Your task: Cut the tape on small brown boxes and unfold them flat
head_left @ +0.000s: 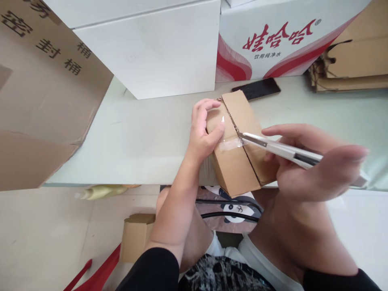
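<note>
A small brown cardboard box [241,171] lies at the table's front edge, its two top flaps meeting along a slanting seam. Clear tape [230,144] crosses part of that seam. My left hand [203,127] grips the box's left side, thumb on top near the tape and fingers curled over the far left edge. In my right hand [315,165] is a white utility knife [281,149], blade extended. Its tip is at the seam beside the tape, and my right thumb lies along the handle's near end. The lower fingers of that hand are partly hidden behind the knife.
Behind the box lies a black phone [257,89]. White cartons [178,52] and a red-lettered carton [273,44] stand along the back. A large brown carton [45,101] occupies the left, and folded cardboard [354,60] the right. Another small box [138,236] sits below the table.
</note>
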Action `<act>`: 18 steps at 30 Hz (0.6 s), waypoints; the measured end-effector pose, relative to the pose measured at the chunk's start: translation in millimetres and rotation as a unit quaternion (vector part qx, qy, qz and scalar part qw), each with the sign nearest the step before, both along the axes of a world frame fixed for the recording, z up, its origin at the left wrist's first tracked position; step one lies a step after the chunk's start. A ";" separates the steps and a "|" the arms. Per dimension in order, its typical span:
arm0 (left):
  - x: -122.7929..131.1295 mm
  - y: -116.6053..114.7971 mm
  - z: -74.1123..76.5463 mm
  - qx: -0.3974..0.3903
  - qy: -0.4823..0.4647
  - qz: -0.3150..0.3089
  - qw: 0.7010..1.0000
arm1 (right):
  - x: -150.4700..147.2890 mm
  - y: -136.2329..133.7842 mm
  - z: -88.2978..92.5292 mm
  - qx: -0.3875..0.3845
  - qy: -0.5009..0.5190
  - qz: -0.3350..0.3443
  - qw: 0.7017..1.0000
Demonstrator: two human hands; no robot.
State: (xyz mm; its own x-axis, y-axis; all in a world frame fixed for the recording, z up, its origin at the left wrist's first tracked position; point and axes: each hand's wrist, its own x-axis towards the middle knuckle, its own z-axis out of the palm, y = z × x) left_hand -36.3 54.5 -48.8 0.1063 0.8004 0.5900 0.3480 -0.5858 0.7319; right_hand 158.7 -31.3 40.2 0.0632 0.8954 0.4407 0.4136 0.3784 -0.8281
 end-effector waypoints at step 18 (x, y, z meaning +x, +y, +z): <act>-2.2 3.7 -3.1 0.025 0.000 0.000 1.000 | -3.5 22.7 -6.7 0.101 0.026 0.058 0.993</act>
